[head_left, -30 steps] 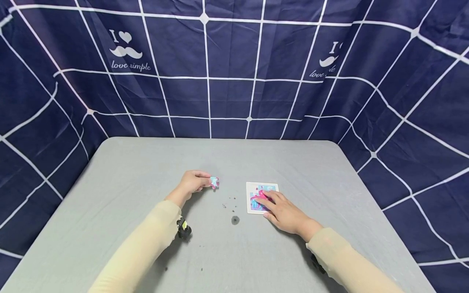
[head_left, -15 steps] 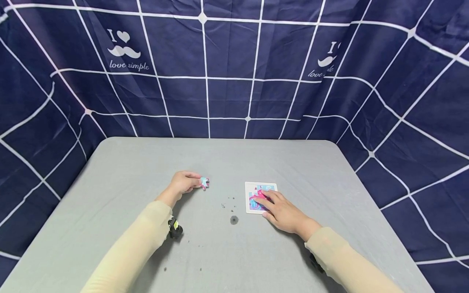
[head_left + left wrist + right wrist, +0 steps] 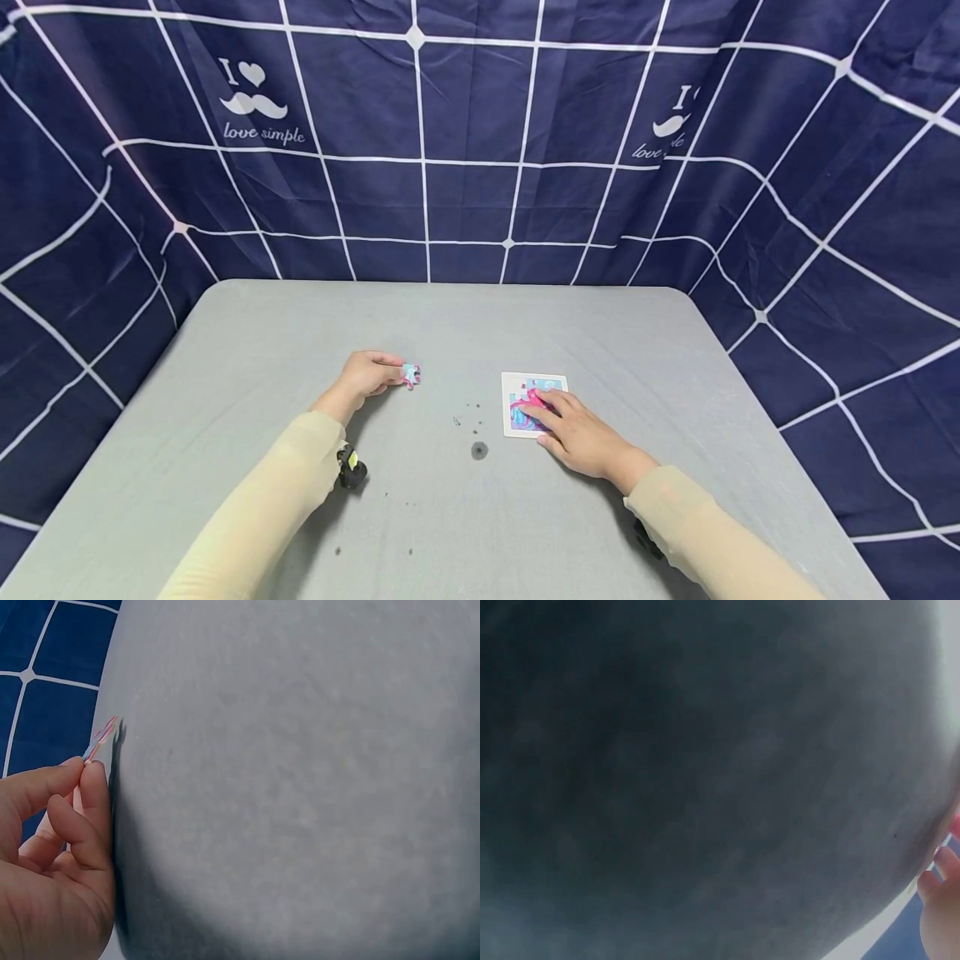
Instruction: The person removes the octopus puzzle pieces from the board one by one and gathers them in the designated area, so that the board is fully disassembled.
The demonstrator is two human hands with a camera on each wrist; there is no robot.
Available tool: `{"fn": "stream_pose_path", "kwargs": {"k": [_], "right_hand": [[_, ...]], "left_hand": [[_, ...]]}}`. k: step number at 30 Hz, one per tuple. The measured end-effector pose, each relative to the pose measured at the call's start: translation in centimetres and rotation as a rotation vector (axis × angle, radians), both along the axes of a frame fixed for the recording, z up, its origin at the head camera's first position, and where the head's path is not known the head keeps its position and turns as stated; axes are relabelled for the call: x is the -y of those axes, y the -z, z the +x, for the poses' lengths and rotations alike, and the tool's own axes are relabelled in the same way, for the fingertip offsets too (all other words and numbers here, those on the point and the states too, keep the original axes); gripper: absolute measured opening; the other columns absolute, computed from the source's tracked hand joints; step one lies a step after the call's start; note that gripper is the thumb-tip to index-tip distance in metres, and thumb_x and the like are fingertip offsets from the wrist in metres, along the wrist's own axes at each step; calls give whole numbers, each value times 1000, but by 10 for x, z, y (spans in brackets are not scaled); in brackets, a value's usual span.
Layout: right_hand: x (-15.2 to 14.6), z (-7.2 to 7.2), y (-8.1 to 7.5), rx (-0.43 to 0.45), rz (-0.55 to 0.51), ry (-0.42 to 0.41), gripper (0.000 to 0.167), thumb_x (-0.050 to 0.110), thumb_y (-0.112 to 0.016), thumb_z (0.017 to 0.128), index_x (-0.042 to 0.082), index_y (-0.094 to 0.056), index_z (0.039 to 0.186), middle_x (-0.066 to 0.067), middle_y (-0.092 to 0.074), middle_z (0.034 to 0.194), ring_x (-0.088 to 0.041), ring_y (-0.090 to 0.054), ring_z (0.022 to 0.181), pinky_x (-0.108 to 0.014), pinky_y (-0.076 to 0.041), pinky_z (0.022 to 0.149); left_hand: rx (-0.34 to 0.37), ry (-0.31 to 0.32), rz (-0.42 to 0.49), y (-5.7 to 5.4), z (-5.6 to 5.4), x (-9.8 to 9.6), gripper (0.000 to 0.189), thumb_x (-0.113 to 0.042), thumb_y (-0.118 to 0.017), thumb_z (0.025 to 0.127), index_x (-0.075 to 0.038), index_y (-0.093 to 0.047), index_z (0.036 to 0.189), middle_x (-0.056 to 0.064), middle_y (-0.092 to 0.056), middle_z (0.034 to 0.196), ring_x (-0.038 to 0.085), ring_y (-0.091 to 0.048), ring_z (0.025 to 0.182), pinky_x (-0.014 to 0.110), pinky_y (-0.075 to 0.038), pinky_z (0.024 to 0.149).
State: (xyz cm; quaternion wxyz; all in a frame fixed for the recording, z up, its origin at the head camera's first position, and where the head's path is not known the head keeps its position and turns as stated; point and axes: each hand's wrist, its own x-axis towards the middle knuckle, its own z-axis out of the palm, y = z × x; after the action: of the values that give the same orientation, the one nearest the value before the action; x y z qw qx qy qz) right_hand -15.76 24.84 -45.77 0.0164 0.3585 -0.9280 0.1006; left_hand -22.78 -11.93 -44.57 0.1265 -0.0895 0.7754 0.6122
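Observation:
My left hand pinches a small light-blue and pink jigsaw piece between thumb and fingers, left of the table's middle. In the left wrist view the piece shows thin and edge-on at the fingertips, tilted upward. My right hand rests with extended fingers on a square, white-bordered puzzle board. Pink, blue and purple picture parts show on the board, and the fingers cover its right side. Only part of that hand appears at the edge of the right wrist view.
A grey cloth covers the table. Between the hands lie a round dark spot and several small dark specks. A navy curtain with white lines surrounds the back and sides.
My left hand has moved left with the jigsaw piece, away from the board, and the piece has turned slightly. The right hand has stayed on the board.

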Motion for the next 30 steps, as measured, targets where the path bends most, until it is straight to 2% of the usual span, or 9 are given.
{"fn": "stream_pose_path", "kwargs": {"k": [18,30], "right_hand": [[0,1,-2,2,-8,8,49,23,-59,94,18,-48,141,-18,-41,141,-36,-34,130,-49,-30,108],[0,0,-3,2,-3,0,49,23,-59,94,18,-47,142,-18,-40,142,-37,-34,131,-49,-30,108]], "left_hand": [[14,7,-74,-3,2,3,25,-4,-70,84,5,-68,107,3,-71,78,6,-65,68,21,-50,60],[8,-9,-4,-5,5,7,29,-2,-69,84,8,-65,110,4,-71,78,6,-65,67,20,-49,57]]}}
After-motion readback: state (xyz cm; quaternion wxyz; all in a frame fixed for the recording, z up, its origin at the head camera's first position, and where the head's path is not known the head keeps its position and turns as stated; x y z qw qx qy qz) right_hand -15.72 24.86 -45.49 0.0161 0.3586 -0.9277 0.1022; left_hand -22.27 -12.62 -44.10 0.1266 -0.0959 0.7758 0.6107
